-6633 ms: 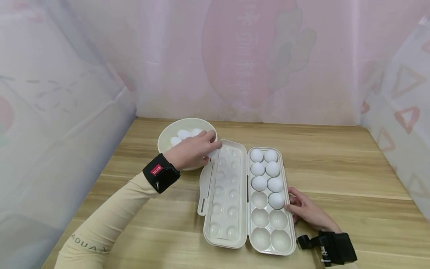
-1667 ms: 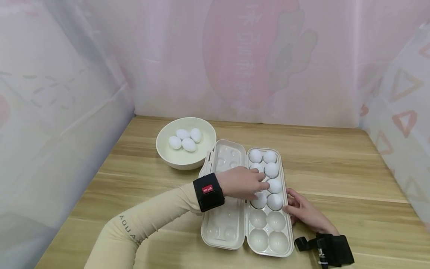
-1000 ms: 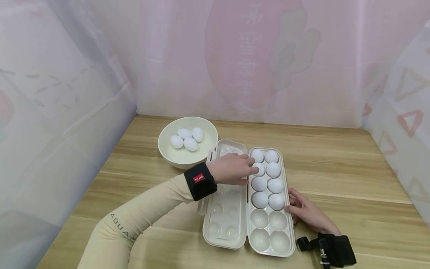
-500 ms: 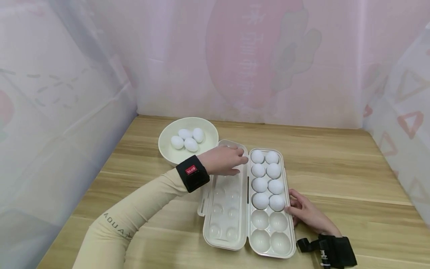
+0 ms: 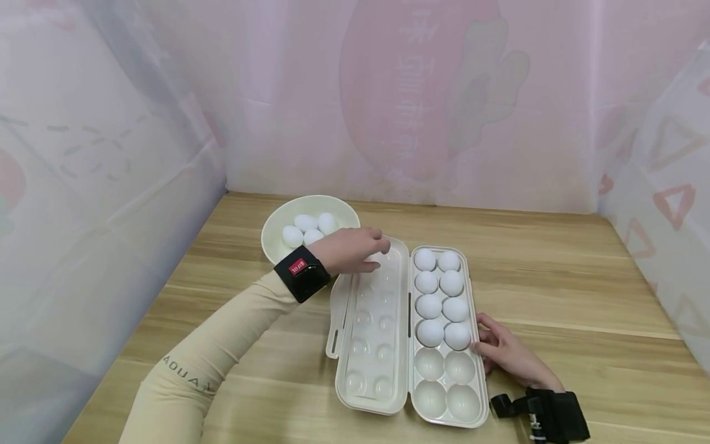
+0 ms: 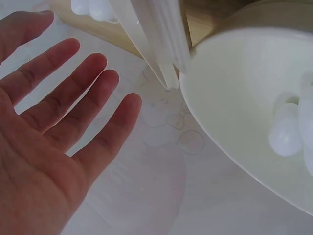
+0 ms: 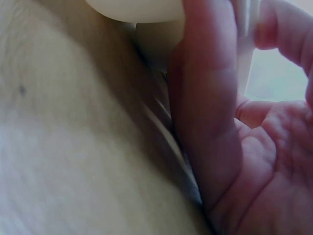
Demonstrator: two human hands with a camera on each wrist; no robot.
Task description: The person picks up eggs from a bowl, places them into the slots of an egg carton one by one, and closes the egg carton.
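An open cream egg carton (image 5: 478, 394) lies on the wooden table, and several white eggs (image 5: 429, 306) fill the far cups of its right half. Its lid (image 5: 366, 345) lies flat to the left. My left hand (image 5: 368, 246) hovers over the lid's far end beside the cream bowl (image 5: 272, 231), which holds several eggs (image 5: 292, 235). In the left wrist view the left hand (image 6: 54, 127) is spread flat and holds nothing, with the bowl (image 6: 230, 98) just ahead. My right hand (image 5: 499, 350) grips the carton's right rim, thumb and fingers (image 7: 215, 122) on either side of it.
Pale patterned curtains close off the table at the back, left and right. Bare wooden tabletop (image 5: 554, 277) stretches to the right of the carton and in front of the bowl. A black strap sits on each wrist.
My left hand set an egg into the carton's left column, let go, and has drawn back left and away toward the bowl. The right hand has stayed on the carton's rim.
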